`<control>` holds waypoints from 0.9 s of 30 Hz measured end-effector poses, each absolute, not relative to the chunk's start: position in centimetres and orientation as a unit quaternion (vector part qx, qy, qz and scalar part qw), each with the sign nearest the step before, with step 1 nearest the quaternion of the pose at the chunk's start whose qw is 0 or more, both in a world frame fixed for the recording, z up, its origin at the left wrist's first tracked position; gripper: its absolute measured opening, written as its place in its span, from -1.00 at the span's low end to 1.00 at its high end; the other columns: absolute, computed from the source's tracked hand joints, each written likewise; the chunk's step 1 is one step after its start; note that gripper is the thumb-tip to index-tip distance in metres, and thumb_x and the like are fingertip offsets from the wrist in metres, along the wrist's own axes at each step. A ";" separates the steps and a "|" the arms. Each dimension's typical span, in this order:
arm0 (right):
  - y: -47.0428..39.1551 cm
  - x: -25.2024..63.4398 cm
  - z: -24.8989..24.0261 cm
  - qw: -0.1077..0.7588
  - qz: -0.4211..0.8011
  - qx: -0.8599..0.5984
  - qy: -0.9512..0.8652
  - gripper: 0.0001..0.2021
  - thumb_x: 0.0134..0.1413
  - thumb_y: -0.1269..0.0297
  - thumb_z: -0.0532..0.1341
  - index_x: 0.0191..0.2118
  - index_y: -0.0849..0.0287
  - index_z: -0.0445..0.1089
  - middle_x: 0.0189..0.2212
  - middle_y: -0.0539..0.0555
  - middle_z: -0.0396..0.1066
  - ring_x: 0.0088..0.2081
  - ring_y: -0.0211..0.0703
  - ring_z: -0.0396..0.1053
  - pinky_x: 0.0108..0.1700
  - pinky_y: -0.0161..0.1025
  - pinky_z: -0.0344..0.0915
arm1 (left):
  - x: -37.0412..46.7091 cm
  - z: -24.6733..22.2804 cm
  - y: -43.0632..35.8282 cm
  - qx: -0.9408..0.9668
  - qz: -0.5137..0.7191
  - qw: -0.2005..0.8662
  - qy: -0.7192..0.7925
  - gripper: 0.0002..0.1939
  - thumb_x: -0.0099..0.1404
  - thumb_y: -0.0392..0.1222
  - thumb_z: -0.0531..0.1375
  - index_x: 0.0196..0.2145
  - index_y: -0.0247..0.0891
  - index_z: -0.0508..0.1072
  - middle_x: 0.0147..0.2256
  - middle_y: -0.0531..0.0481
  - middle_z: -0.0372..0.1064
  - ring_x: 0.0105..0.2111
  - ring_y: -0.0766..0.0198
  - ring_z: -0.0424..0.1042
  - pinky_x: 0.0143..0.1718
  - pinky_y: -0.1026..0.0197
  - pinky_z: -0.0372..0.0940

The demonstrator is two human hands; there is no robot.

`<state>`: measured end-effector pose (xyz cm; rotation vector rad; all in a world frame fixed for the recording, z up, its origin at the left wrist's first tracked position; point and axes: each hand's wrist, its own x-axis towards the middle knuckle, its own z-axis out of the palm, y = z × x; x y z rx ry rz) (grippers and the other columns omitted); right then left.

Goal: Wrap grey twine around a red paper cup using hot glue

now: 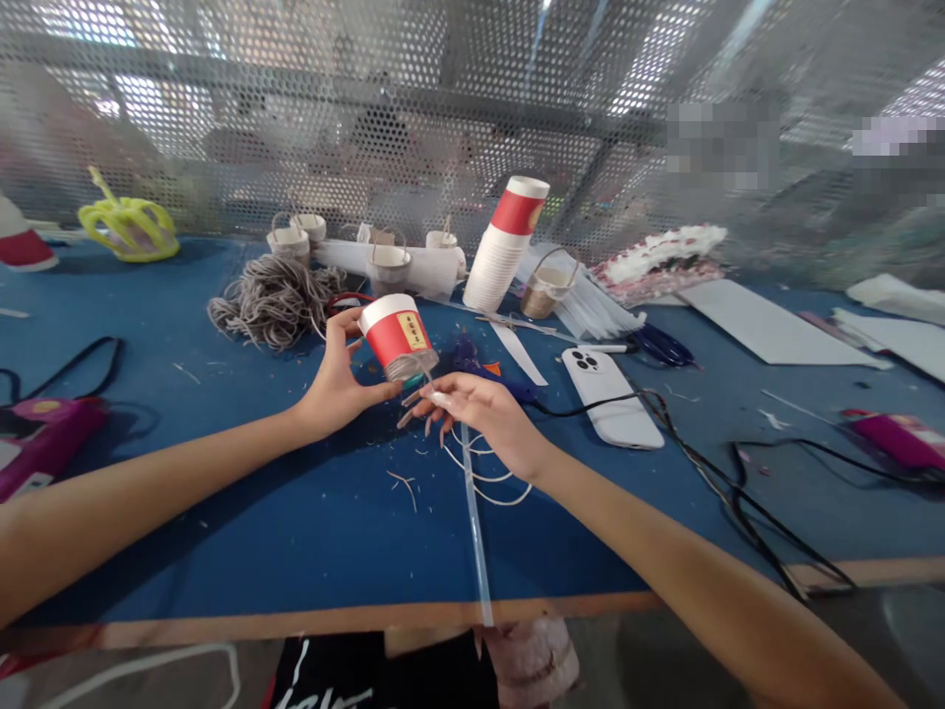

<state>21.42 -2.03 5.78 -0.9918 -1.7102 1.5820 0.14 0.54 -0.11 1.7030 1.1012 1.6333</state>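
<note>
My left hand (340, 379) holds a red and white paper cup (390, 330), tilted, with its fingers and thumb around the left side. Grey cord is wound round the cup's lower end. Close against that end, my right hand (472, 409) pinches the cord, which runs from the cup to its fingertips. Beneath the right hand a clear glue stick (476, 532) lies across the table toward the front edge. Loops of pale cord (502, 489) rest beside it. A dark blue glue gun (467, 353) lies just behind the right hand, partly hidden.
Behind are a grey cord pile (277, 300), a leaning cup stack (506, 246) and small baskets (547, 290). A white phone (612, 399) and black cables (694, 458) lie right. Magenta glue guns sit far left (63, 433) and far right (901, 438). A mesh screen (332, 108) stands behind.
</note>
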 end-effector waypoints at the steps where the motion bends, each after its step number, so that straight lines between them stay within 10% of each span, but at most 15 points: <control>1: -2.1 21.4 5.8 0.301 0.623 -0.362 -0.625 -0.67 0.03 0.00 0.28 -0.26 0.19 0.43 -0.33 0.11 0.55 -0.41 -0.25 0.40 -0.37 -0.23 0.28 | 0.2 -0.1 0.5 0.635 0.605 0.261 0.404 -0.15 -0.12 -0.15 0.50 0.07 -0.08 0.17 0.05 -0.07 0.18 0.12 -0.01 0.27 0.21 -0.25 0.22; 10: -2.3 21.8 6.0 0.372 0.587 -0.354 -0.627 -0.51 0.05 -0.15 0.31 -0.58 0.11 0.17 -0.74 -0.18 0.10 -0.68 -0.44 -0.05 -0.59 -0.27 -0.15 | 0.4 -0.1 0.5 0.647 0.606 0.242 0.395 -0.14 -0.13 -0.11 0.50 0.07 -0.08 0.18 0.09 -0.09 0.19 0.11 -0.05 0.30 0.19 -0.27 0.23; 18: -1.9 22.6 5.9 0.450 0.314 -0.334 -0.767 -0.65 0.23 0.02 0.20 -0.52 0.08 0.32 -0.39 0.01 0.25 -0.30 -0.20 0.27 -0.21 -0.16 0.29 | 0.2 -0.2 0.5 0.649 0.596 0.264 0.392 -0.15 -0.14 -0.17 0.50 0.06 -0.09 0.21 0.11 -0.12 0.19 0.14 -0.10 0.28 0.21 -0.32 0.20; 27: -1.0 23.8 6.4 0.467 0.244 -0.306 -0.793 -0.71 0.21 0.18 0.18 -0.54 0.07 0.35 -0.09 0.08 0.33 0.06 0.00 0.28 0.17 0.12 0.16 | 0.1 0.9 0.4 0.657 0.496 0.461 0.332 -0.13 -0.11 -0.22 0.49 0.15 -0.04 0.27 0.13 -0.12 0.29 0.20 -0.10 0.28 0.25 -0.29 0.21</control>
